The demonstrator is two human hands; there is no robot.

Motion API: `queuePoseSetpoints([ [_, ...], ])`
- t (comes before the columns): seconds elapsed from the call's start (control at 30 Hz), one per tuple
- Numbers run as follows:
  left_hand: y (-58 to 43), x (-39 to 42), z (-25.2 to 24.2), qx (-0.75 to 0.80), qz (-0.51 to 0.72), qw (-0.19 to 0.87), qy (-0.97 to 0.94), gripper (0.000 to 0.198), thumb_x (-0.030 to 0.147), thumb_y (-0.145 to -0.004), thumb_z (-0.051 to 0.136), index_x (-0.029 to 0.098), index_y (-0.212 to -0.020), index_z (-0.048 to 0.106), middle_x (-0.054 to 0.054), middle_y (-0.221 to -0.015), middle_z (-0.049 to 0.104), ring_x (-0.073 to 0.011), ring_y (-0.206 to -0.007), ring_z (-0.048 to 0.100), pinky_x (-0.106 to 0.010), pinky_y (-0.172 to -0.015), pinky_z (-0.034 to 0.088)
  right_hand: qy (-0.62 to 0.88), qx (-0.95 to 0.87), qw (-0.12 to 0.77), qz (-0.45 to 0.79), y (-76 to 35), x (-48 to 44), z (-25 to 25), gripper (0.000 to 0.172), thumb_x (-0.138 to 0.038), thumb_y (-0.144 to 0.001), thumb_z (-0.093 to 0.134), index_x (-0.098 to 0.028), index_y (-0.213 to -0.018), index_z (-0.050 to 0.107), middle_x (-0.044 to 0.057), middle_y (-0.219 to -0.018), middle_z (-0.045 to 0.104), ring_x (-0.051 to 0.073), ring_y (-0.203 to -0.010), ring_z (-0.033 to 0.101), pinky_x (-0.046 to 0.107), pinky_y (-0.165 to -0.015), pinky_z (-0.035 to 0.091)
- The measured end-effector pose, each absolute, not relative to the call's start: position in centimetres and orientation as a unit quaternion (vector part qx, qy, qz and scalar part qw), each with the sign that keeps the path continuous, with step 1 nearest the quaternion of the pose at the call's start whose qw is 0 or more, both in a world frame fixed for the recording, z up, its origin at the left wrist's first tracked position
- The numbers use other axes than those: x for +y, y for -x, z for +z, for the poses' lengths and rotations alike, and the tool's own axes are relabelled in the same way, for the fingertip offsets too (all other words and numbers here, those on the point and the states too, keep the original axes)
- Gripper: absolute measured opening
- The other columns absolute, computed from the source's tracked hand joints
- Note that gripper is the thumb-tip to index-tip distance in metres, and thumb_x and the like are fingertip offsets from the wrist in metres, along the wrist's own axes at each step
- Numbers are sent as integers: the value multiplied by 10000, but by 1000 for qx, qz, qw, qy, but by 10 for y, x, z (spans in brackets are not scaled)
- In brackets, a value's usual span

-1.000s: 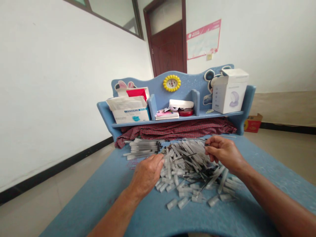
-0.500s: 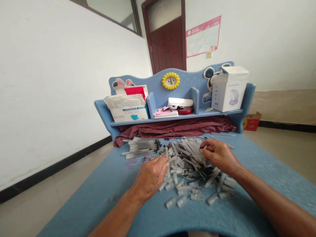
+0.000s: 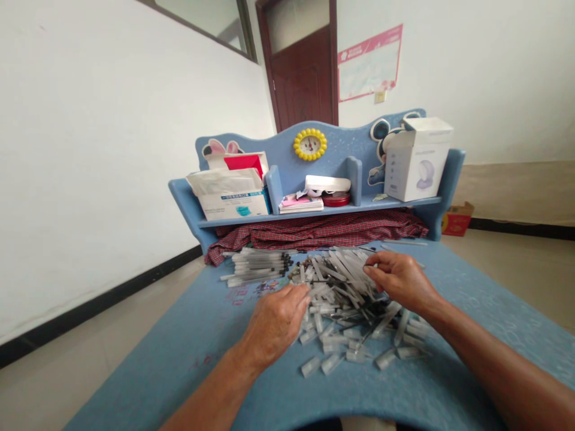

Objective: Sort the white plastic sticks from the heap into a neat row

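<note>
My left hand (image 3: 279,317) is closed in a pinch at the near left side of a loose pile of pen parts (image 3: 335,293). What its fingertips hold, if anything, is hidden. Across the pile, at its right side, my right hand (image 3: 401,280) pinches a small dark piece (image 3: 367,266) between thumb and forefinger. Translucent tubes, short clear caps (image 3: 332,363) and thin dark sticks make up the pile. To its left lies a neat bundle of translucent pens (image 3: 258,267), their black ends pointing right.
Behind the pile, a checked cloth (image 3: 314,232) lies under the shelf of the blue desk (image 3: 171,353). On that shelf stand a mask box (image 3: 233,200), a stack of papers (image 3: 300,206), a red round tin (image 3: 336,200) and a white box (image 3: 417,161). A yellow clock (image 3: 309,145) is above.
Both hands stay nearly in place, still pinching. The right fingertips close a little further over the small dark piece. The whole view shifts slightly.
</note>
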State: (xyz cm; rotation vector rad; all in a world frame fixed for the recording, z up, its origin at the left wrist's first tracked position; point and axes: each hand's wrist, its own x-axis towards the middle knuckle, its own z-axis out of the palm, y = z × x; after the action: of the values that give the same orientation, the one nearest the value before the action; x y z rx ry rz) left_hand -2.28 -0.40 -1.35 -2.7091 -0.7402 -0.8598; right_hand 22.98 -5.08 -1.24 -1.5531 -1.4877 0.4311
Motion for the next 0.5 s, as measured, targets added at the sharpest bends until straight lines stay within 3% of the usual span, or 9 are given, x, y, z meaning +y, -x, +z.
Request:
queuePoseSetpoints([
  [0.2, 23, -5, -13, -252, -278, 101, 921, 227, 193, -920, 370, 137, -919, 590, -72, -791, 663, -186, -765, 647, -300, -719, 532, 628, -620, 430, 189, -229, -55, -5, 180, -290, -766, 516, -146, -761, 624, -37, -432, 509, 94, -394, 417, 214, -408, 291],
  [0.5, 23, -5, -14, -245, -285, 100, 921, 209, 190, -918, 381, 149, -920, 586, -56, -780, 656, -164, -762, 644, -263, -716, 524, 585, -636, 365, 346, -248, -58, 1, 31, -161, -657, 565, -173, -671, 590, -53, -440, 504, 76, -379, 434, 172, -343, 268],
])
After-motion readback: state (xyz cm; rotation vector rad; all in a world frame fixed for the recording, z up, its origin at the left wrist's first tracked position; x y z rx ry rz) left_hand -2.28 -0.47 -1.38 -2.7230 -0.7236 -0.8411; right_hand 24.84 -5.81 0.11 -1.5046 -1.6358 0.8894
